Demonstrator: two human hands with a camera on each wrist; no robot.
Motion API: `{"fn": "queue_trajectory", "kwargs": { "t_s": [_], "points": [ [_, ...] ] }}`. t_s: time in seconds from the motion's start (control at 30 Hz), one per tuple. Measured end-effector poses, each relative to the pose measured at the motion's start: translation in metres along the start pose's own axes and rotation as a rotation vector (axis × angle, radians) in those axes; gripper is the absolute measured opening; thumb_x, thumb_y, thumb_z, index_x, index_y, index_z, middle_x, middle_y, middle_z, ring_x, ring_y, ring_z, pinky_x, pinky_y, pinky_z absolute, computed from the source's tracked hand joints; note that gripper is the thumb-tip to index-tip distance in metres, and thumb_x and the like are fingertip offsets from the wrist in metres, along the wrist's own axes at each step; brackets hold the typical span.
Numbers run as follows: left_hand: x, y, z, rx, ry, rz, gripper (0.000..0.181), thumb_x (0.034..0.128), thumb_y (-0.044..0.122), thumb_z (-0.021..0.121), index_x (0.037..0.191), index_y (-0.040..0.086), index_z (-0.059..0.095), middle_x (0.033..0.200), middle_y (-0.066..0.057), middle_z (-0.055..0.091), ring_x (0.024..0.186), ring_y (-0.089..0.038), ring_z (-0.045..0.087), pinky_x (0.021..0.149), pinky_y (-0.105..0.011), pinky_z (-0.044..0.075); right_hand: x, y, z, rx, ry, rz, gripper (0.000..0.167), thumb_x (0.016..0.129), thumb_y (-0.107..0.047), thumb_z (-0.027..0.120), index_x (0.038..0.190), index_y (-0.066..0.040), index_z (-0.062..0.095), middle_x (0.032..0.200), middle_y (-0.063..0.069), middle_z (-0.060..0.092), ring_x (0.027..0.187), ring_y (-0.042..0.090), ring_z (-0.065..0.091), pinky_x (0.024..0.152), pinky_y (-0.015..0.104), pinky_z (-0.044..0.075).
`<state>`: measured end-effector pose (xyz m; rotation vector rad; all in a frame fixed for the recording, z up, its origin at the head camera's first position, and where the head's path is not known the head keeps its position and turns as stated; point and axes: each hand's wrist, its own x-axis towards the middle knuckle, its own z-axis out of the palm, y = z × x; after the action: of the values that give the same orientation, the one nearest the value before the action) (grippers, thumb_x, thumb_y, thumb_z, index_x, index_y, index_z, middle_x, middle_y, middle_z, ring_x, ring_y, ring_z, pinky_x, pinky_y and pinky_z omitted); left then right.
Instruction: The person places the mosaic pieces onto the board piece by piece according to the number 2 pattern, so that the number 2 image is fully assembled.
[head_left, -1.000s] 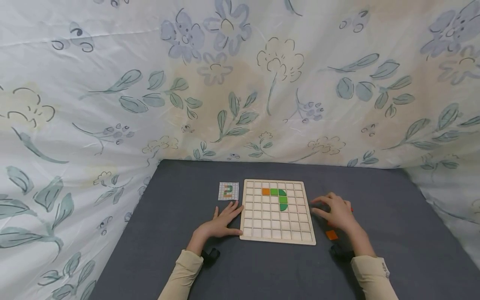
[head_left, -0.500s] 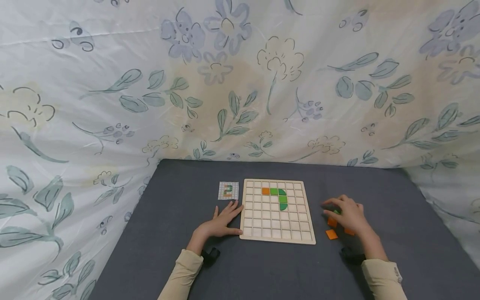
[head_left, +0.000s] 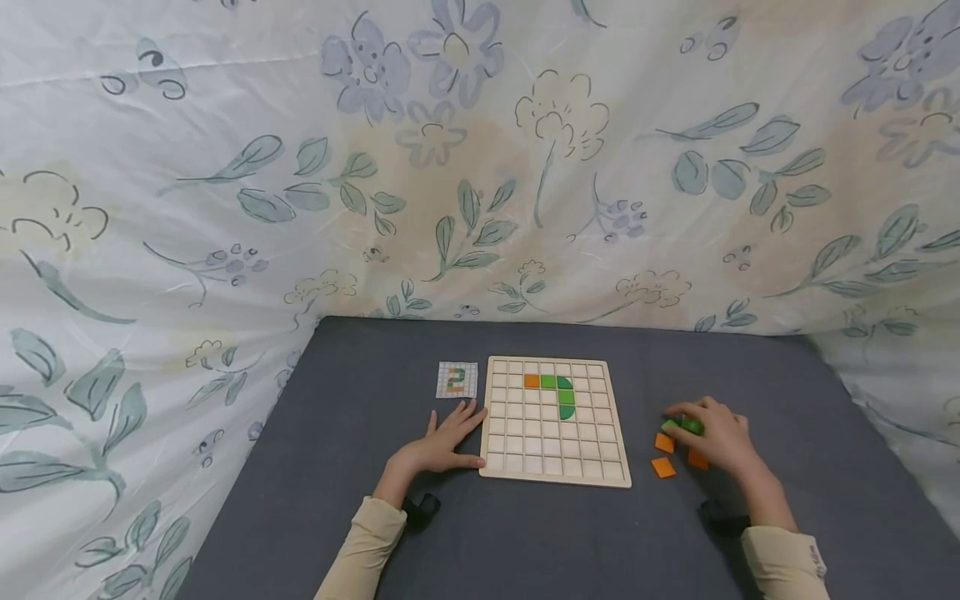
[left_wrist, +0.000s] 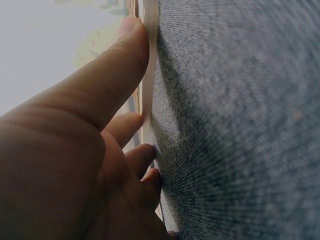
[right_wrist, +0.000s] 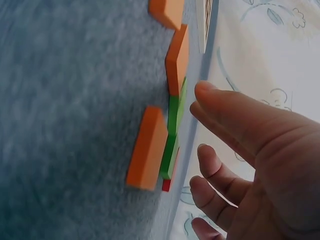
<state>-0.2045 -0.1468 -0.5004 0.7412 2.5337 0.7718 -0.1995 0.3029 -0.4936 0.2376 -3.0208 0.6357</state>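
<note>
My left hand (head_left: 438, 442) lies with spread, straight fingers at the left edge of a wooden grid board (head_left: 517, 458); in the left wrist view its thumb (left_wrist: 115, 70) touches the board's side. On the board sit an orange square tile (head_left: 532, 381), green square tiles (head_left: 566, 397) and rounded green tiles (head_left: 567, 412). Over the loose tiles to the board's right hovers my right hand (head_left: 717, 432), holding nothing, its fingers loosely bent. Below it are green tiles (right_wrist: 172, 112) and orange tiles (right_wrist: 147, 147); the right wrist view shows the fingertips apart from them.
A small pattern card (head_left: 456, 381) lies beyond my left hand, near the board's upper left corner. A red tile (right_wrist: 167, 185) shows behind the green ones in the right wrist view. Floral cloth (head_left: 480, 208) hangs behind the dark table (head_left: 360, 375).
My right hand has moved right, away from the board's edge to above the loose tiles, and more of the orange and green tiles show. The left hand and the board stay put.
</note>
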Motion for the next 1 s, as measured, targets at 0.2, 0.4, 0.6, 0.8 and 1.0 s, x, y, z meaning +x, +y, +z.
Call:
{"fn": "queue_trajectory", "kwargs": {
  "t_s": [0.2,0.4,0.6,0.8,1.0],
  "points": [
    [-0.001,0.000,0.000,-0.001,-0.005,0.003,0.080,0.0879,0.041,0.061,0.150,0.018,0.016,0.156,-0.012,0.005,0.143,-0.031,-0.003,0.106,-0.065,-0.009,-0.003,0.008,0.001,-0.041,-0.012,-0.011,0.029,0.086,-0.020,0.066,0.113,-0.012,0.067,0.084,0.006,0.048,0.072,0.021,0.039,0.064,0.039,0.020],
    [-0.001,0.001,-0.001,-0.004,-0.008,0.011,0.080,0.0882,0.040,0.061,0.150,0.016,0.016,0.156,-0.013,0.005,0.143,-0.032,-0.002,0.105,-0.065,-0.009,-0.006,0.011,0.000,-0.049,-0.038,-0.035,0.033,0.083,-0.011,0.067,0.116,-0.013,0.065,0.087,0.006,0.049,0.074,0.020,0.039,0.064,0.039,0.021],
    [-0.001,0.001,-0.001,-0.002,-0.011,0.003,0.080,0.0883,0.040,0.060,0.151,0.017,0.016,0.156,-0.011,0.004,0.143,-0.030,-0.003,0.106,-0.065,-0.010,-0.004,0.013,-0.001,-0.049,-0.036,-0.061,0.033,0.083,-0.013,0.068,0.115,-0.014,0.066,0.089,0.007,0.050,0.075,0.020,0.042,0.065,0.039,0.022],
    [-0.001,0.001,-0.001,0.004,-0.007,-0.001,0.080,0.0883,0.040,0.061,0.151,0.018,0.015,0.156,-0.011,0.004,0.143,-0.030,-0.003,0.106,-0.065,-0.009,-0.003,0.013,-0.001,-0.052,-0.033,-0.064,0.031,0.082,-0.016,0.069,0.113,-0.015,0.067,0.088,0.006,0.050,0.074,0.020,0.041,0.064,0.039,0.022],
    [-0.001,0.002,-0.002,-0.005,-0.009,-0.004,0.080,0.0882,0.040,0.061,0.151,0.018,0.015,0.156,-0.011,0.004,0.143,-0.030,-0.003,0.106,-0.065,-0.010,-0.002,0.013,0.000,-0.054,-0.016,-0.057,0.029,0.083,-0.021,0.069,0.111,-0.014,0.067,0.088,0.006,0.050,0.075,0.020,0.042,0.066,0.041,0.023]
  ]
}}
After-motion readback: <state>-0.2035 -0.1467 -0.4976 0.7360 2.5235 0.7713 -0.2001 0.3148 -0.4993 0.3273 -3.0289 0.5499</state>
